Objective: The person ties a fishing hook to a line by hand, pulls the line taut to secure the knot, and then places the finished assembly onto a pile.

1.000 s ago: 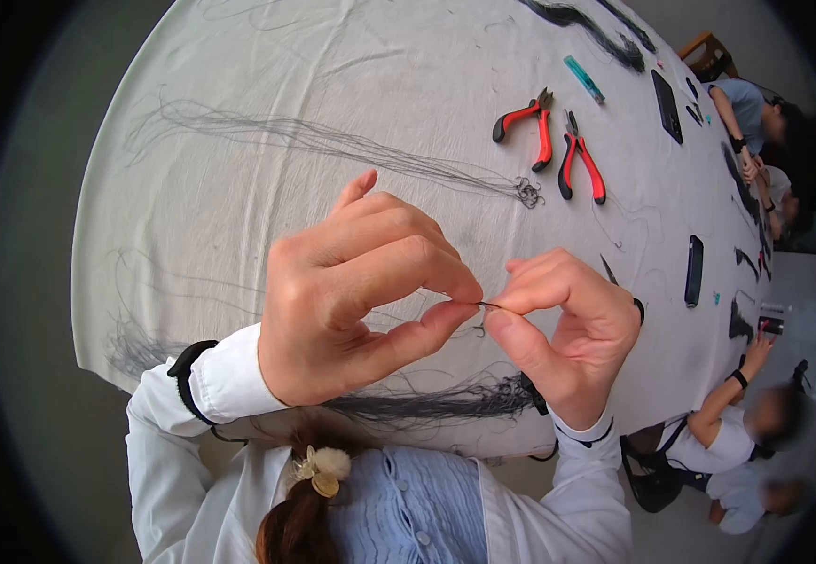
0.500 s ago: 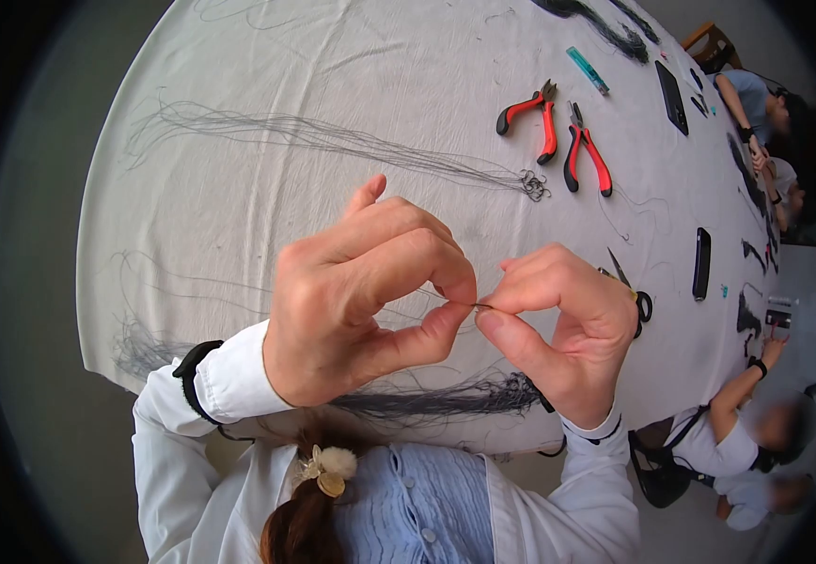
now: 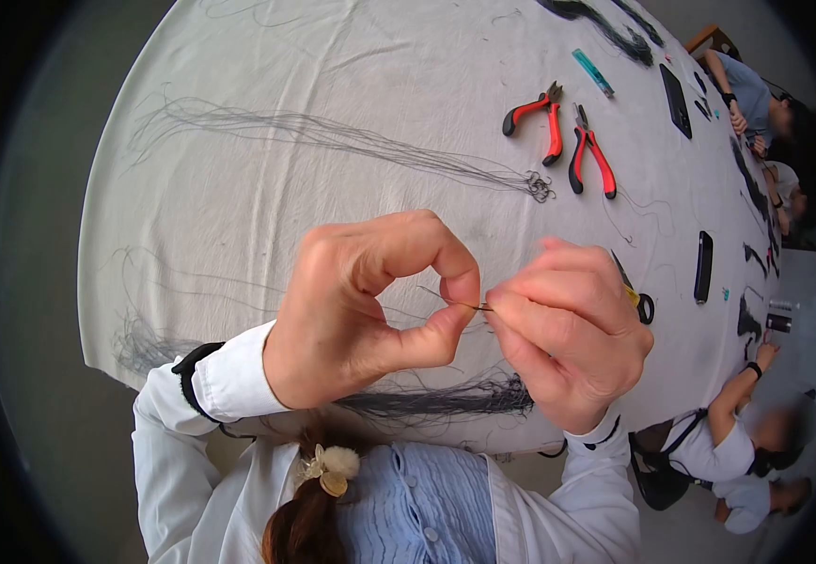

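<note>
Above the white-covered table (image 3: 211, 188), my left hand (image 3: 370, 301) pinches a thin dark line (image 3: 481, 307) between thumb and forefinger, making a ring shape. My right hand (image 3: 572, 334) grips the same line just to the right, its fingers bunched and its fingertips almost touching the left ones. A fine strand shows inside the left hand's ring and another runs off toward the left. What sits inside the right fingertips is too small and hidden to make out. Under both hands, near the table's front edge, lies a thick bundle of dark lines (image 3: 427, 399).
Farther off lies a bundle of thin lines (image 3: 333, 136) with curled, hook-like ends (image 3: 538, 185). Red-handled cutters (image 3: 551, 127), red-handled pliers (image 3: 591, 160), a teal lighter-like object (image 3: 593, 73), scissors (image 3: 645, 305) and a black phone (image 3: 674, 99) rest rightward. Other people sit along the right.
My right hand has rolled over, its fingers now bunched with knuckles facing up. My left hand's outer fingers have folded out of sight; both pinches stay close together.
</note>
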`<state>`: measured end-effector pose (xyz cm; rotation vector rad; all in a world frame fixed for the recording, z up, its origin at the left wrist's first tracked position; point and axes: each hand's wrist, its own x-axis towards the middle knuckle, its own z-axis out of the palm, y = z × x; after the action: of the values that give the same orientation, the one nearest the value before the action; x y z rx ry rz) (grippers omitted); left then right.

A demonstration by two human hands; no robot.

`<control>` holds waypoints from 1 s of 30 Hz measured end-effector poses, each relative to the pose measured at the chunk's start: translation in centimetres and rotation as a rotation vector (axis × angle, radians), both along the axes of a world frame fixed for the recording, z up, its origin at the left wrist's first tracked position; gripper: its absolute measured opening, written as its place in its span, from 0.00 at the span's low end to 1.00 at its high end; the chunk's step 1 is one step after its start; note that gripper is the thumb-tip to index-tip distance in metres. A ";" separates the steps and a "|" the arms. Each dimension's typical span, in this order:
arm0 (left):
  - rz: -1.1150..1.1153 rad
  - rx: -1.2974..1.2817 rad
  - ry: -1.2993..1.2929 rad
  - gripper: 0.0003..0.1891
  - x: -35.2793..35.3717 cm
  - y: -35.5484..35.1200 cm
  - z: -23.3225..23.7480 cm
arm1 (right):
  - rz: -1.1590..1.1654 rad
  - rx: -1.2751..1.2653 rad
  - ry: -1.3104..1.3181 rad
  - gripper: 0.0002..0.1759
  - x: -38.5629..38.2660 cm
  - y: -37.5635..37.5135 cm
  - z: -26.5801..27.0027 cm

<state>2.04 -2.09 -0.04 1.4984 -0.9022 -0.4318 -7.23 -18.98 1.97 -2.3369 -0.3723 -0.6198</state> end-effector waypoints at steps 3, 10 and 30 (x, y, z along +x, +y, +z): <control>-0.017 -0.025 0.125 0.05 -0.1 0.0 -0.3 | -0.044 -0.163 -0.057 0.13 -0.1 0.2 0.3; -0.136 0.024 0.408 0.03 0.1 0.4 0.0 | -0.050 -0.371 -0.277 0.09 0.1 0.1 -0.5; -0.006 0.057 0.094 0.04 0.0 0.6 0.8 | -0.099 -0.338 -0.210 0.13 -0.2 -0.2 -0.3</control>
<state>2.03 -1.47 0.77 1.5148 -0.8263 -0.5317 -7.48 -19.14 1.69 -2.6300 -0.4913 -0.9149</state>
